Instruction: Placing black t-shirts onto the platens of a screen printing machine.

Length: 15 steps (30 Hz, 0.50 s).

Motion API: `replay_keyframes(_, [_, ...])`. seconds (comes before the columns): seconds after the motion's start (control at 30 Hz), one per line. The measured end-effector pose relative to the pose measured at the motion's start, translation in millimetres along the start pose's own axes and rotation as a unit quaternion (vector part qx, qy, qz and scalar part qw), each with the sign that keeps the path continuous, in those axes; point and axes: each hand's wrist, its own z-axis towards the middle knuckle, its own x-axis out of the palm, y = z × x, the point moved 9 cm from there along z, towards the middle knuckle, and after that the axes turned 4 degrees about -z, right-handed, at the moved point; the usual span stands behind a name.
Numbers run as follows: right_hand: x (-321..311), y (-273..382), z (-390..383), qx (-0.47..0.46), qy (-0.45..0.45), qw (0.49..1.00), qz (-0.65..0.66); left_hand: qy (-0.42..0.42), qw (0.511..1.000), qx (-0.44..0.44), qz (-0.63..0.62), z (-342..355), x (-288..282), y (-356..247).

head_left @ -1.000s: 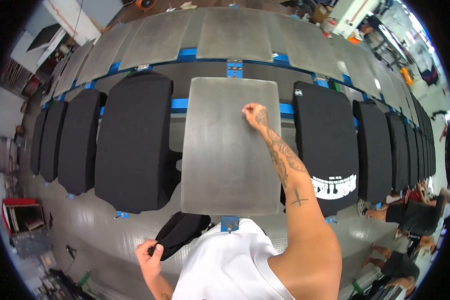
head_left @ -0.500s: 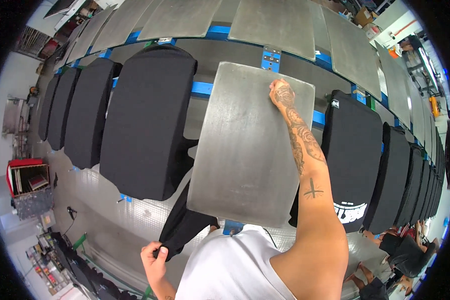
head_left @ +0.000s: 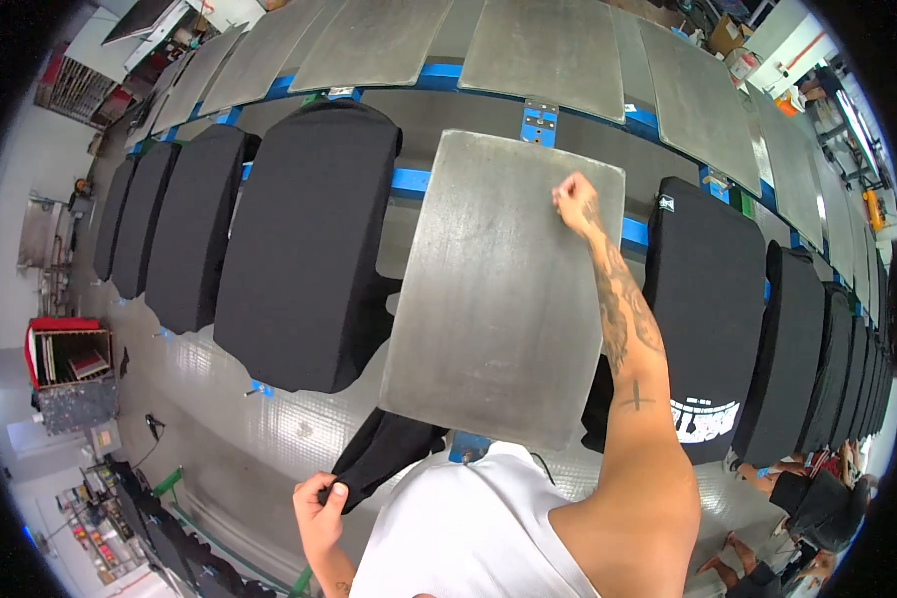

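Note:
A flat grey metal platen [head_left: 498,289] lies bare in front of me, its surface faintly scuffed. My right hand [head_left: 576,202] is curled into a fist over its far right part, and no object shows in it. Low on the left, my left hand [head_left: 321,508] pinches the edge of a black T-shirt [head_left: 384,453] between thumb and fingers. From there the cloth stretches toward the platen's near edge, where part of it is hidden by the platen and my white top.
To the left, a platen carries a black T-shirt [head_left: 304,249]; several more follow. On the right, another black T-shirt [head_left: 708,309] bears a white print. Bare platens [head_left: 543,60] line the far side along a blue frame [head_left: 409,183]. People [head_left: 817,503] are at the lower right.
My right fist has shifted slightly right and nearer to me over the platen. My left hand keeps its hold on the T-shirt, and the view has turned a little.

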Motion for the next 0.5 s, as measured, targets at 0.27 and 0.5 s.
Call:
replay_keyframes(0.27, [-31, -4, -237, 0.176, 0.09, 0.952, 0.235, 0.088, 0.995, 0.013, -0.039, -8, 0, 17])
replay_keyframes(0.5, [-49, -13, -427, 0.247, 0.045, 0.944, 0.214, 0.215, 0.969, 0.098, -0.068, -23, -2, 17])
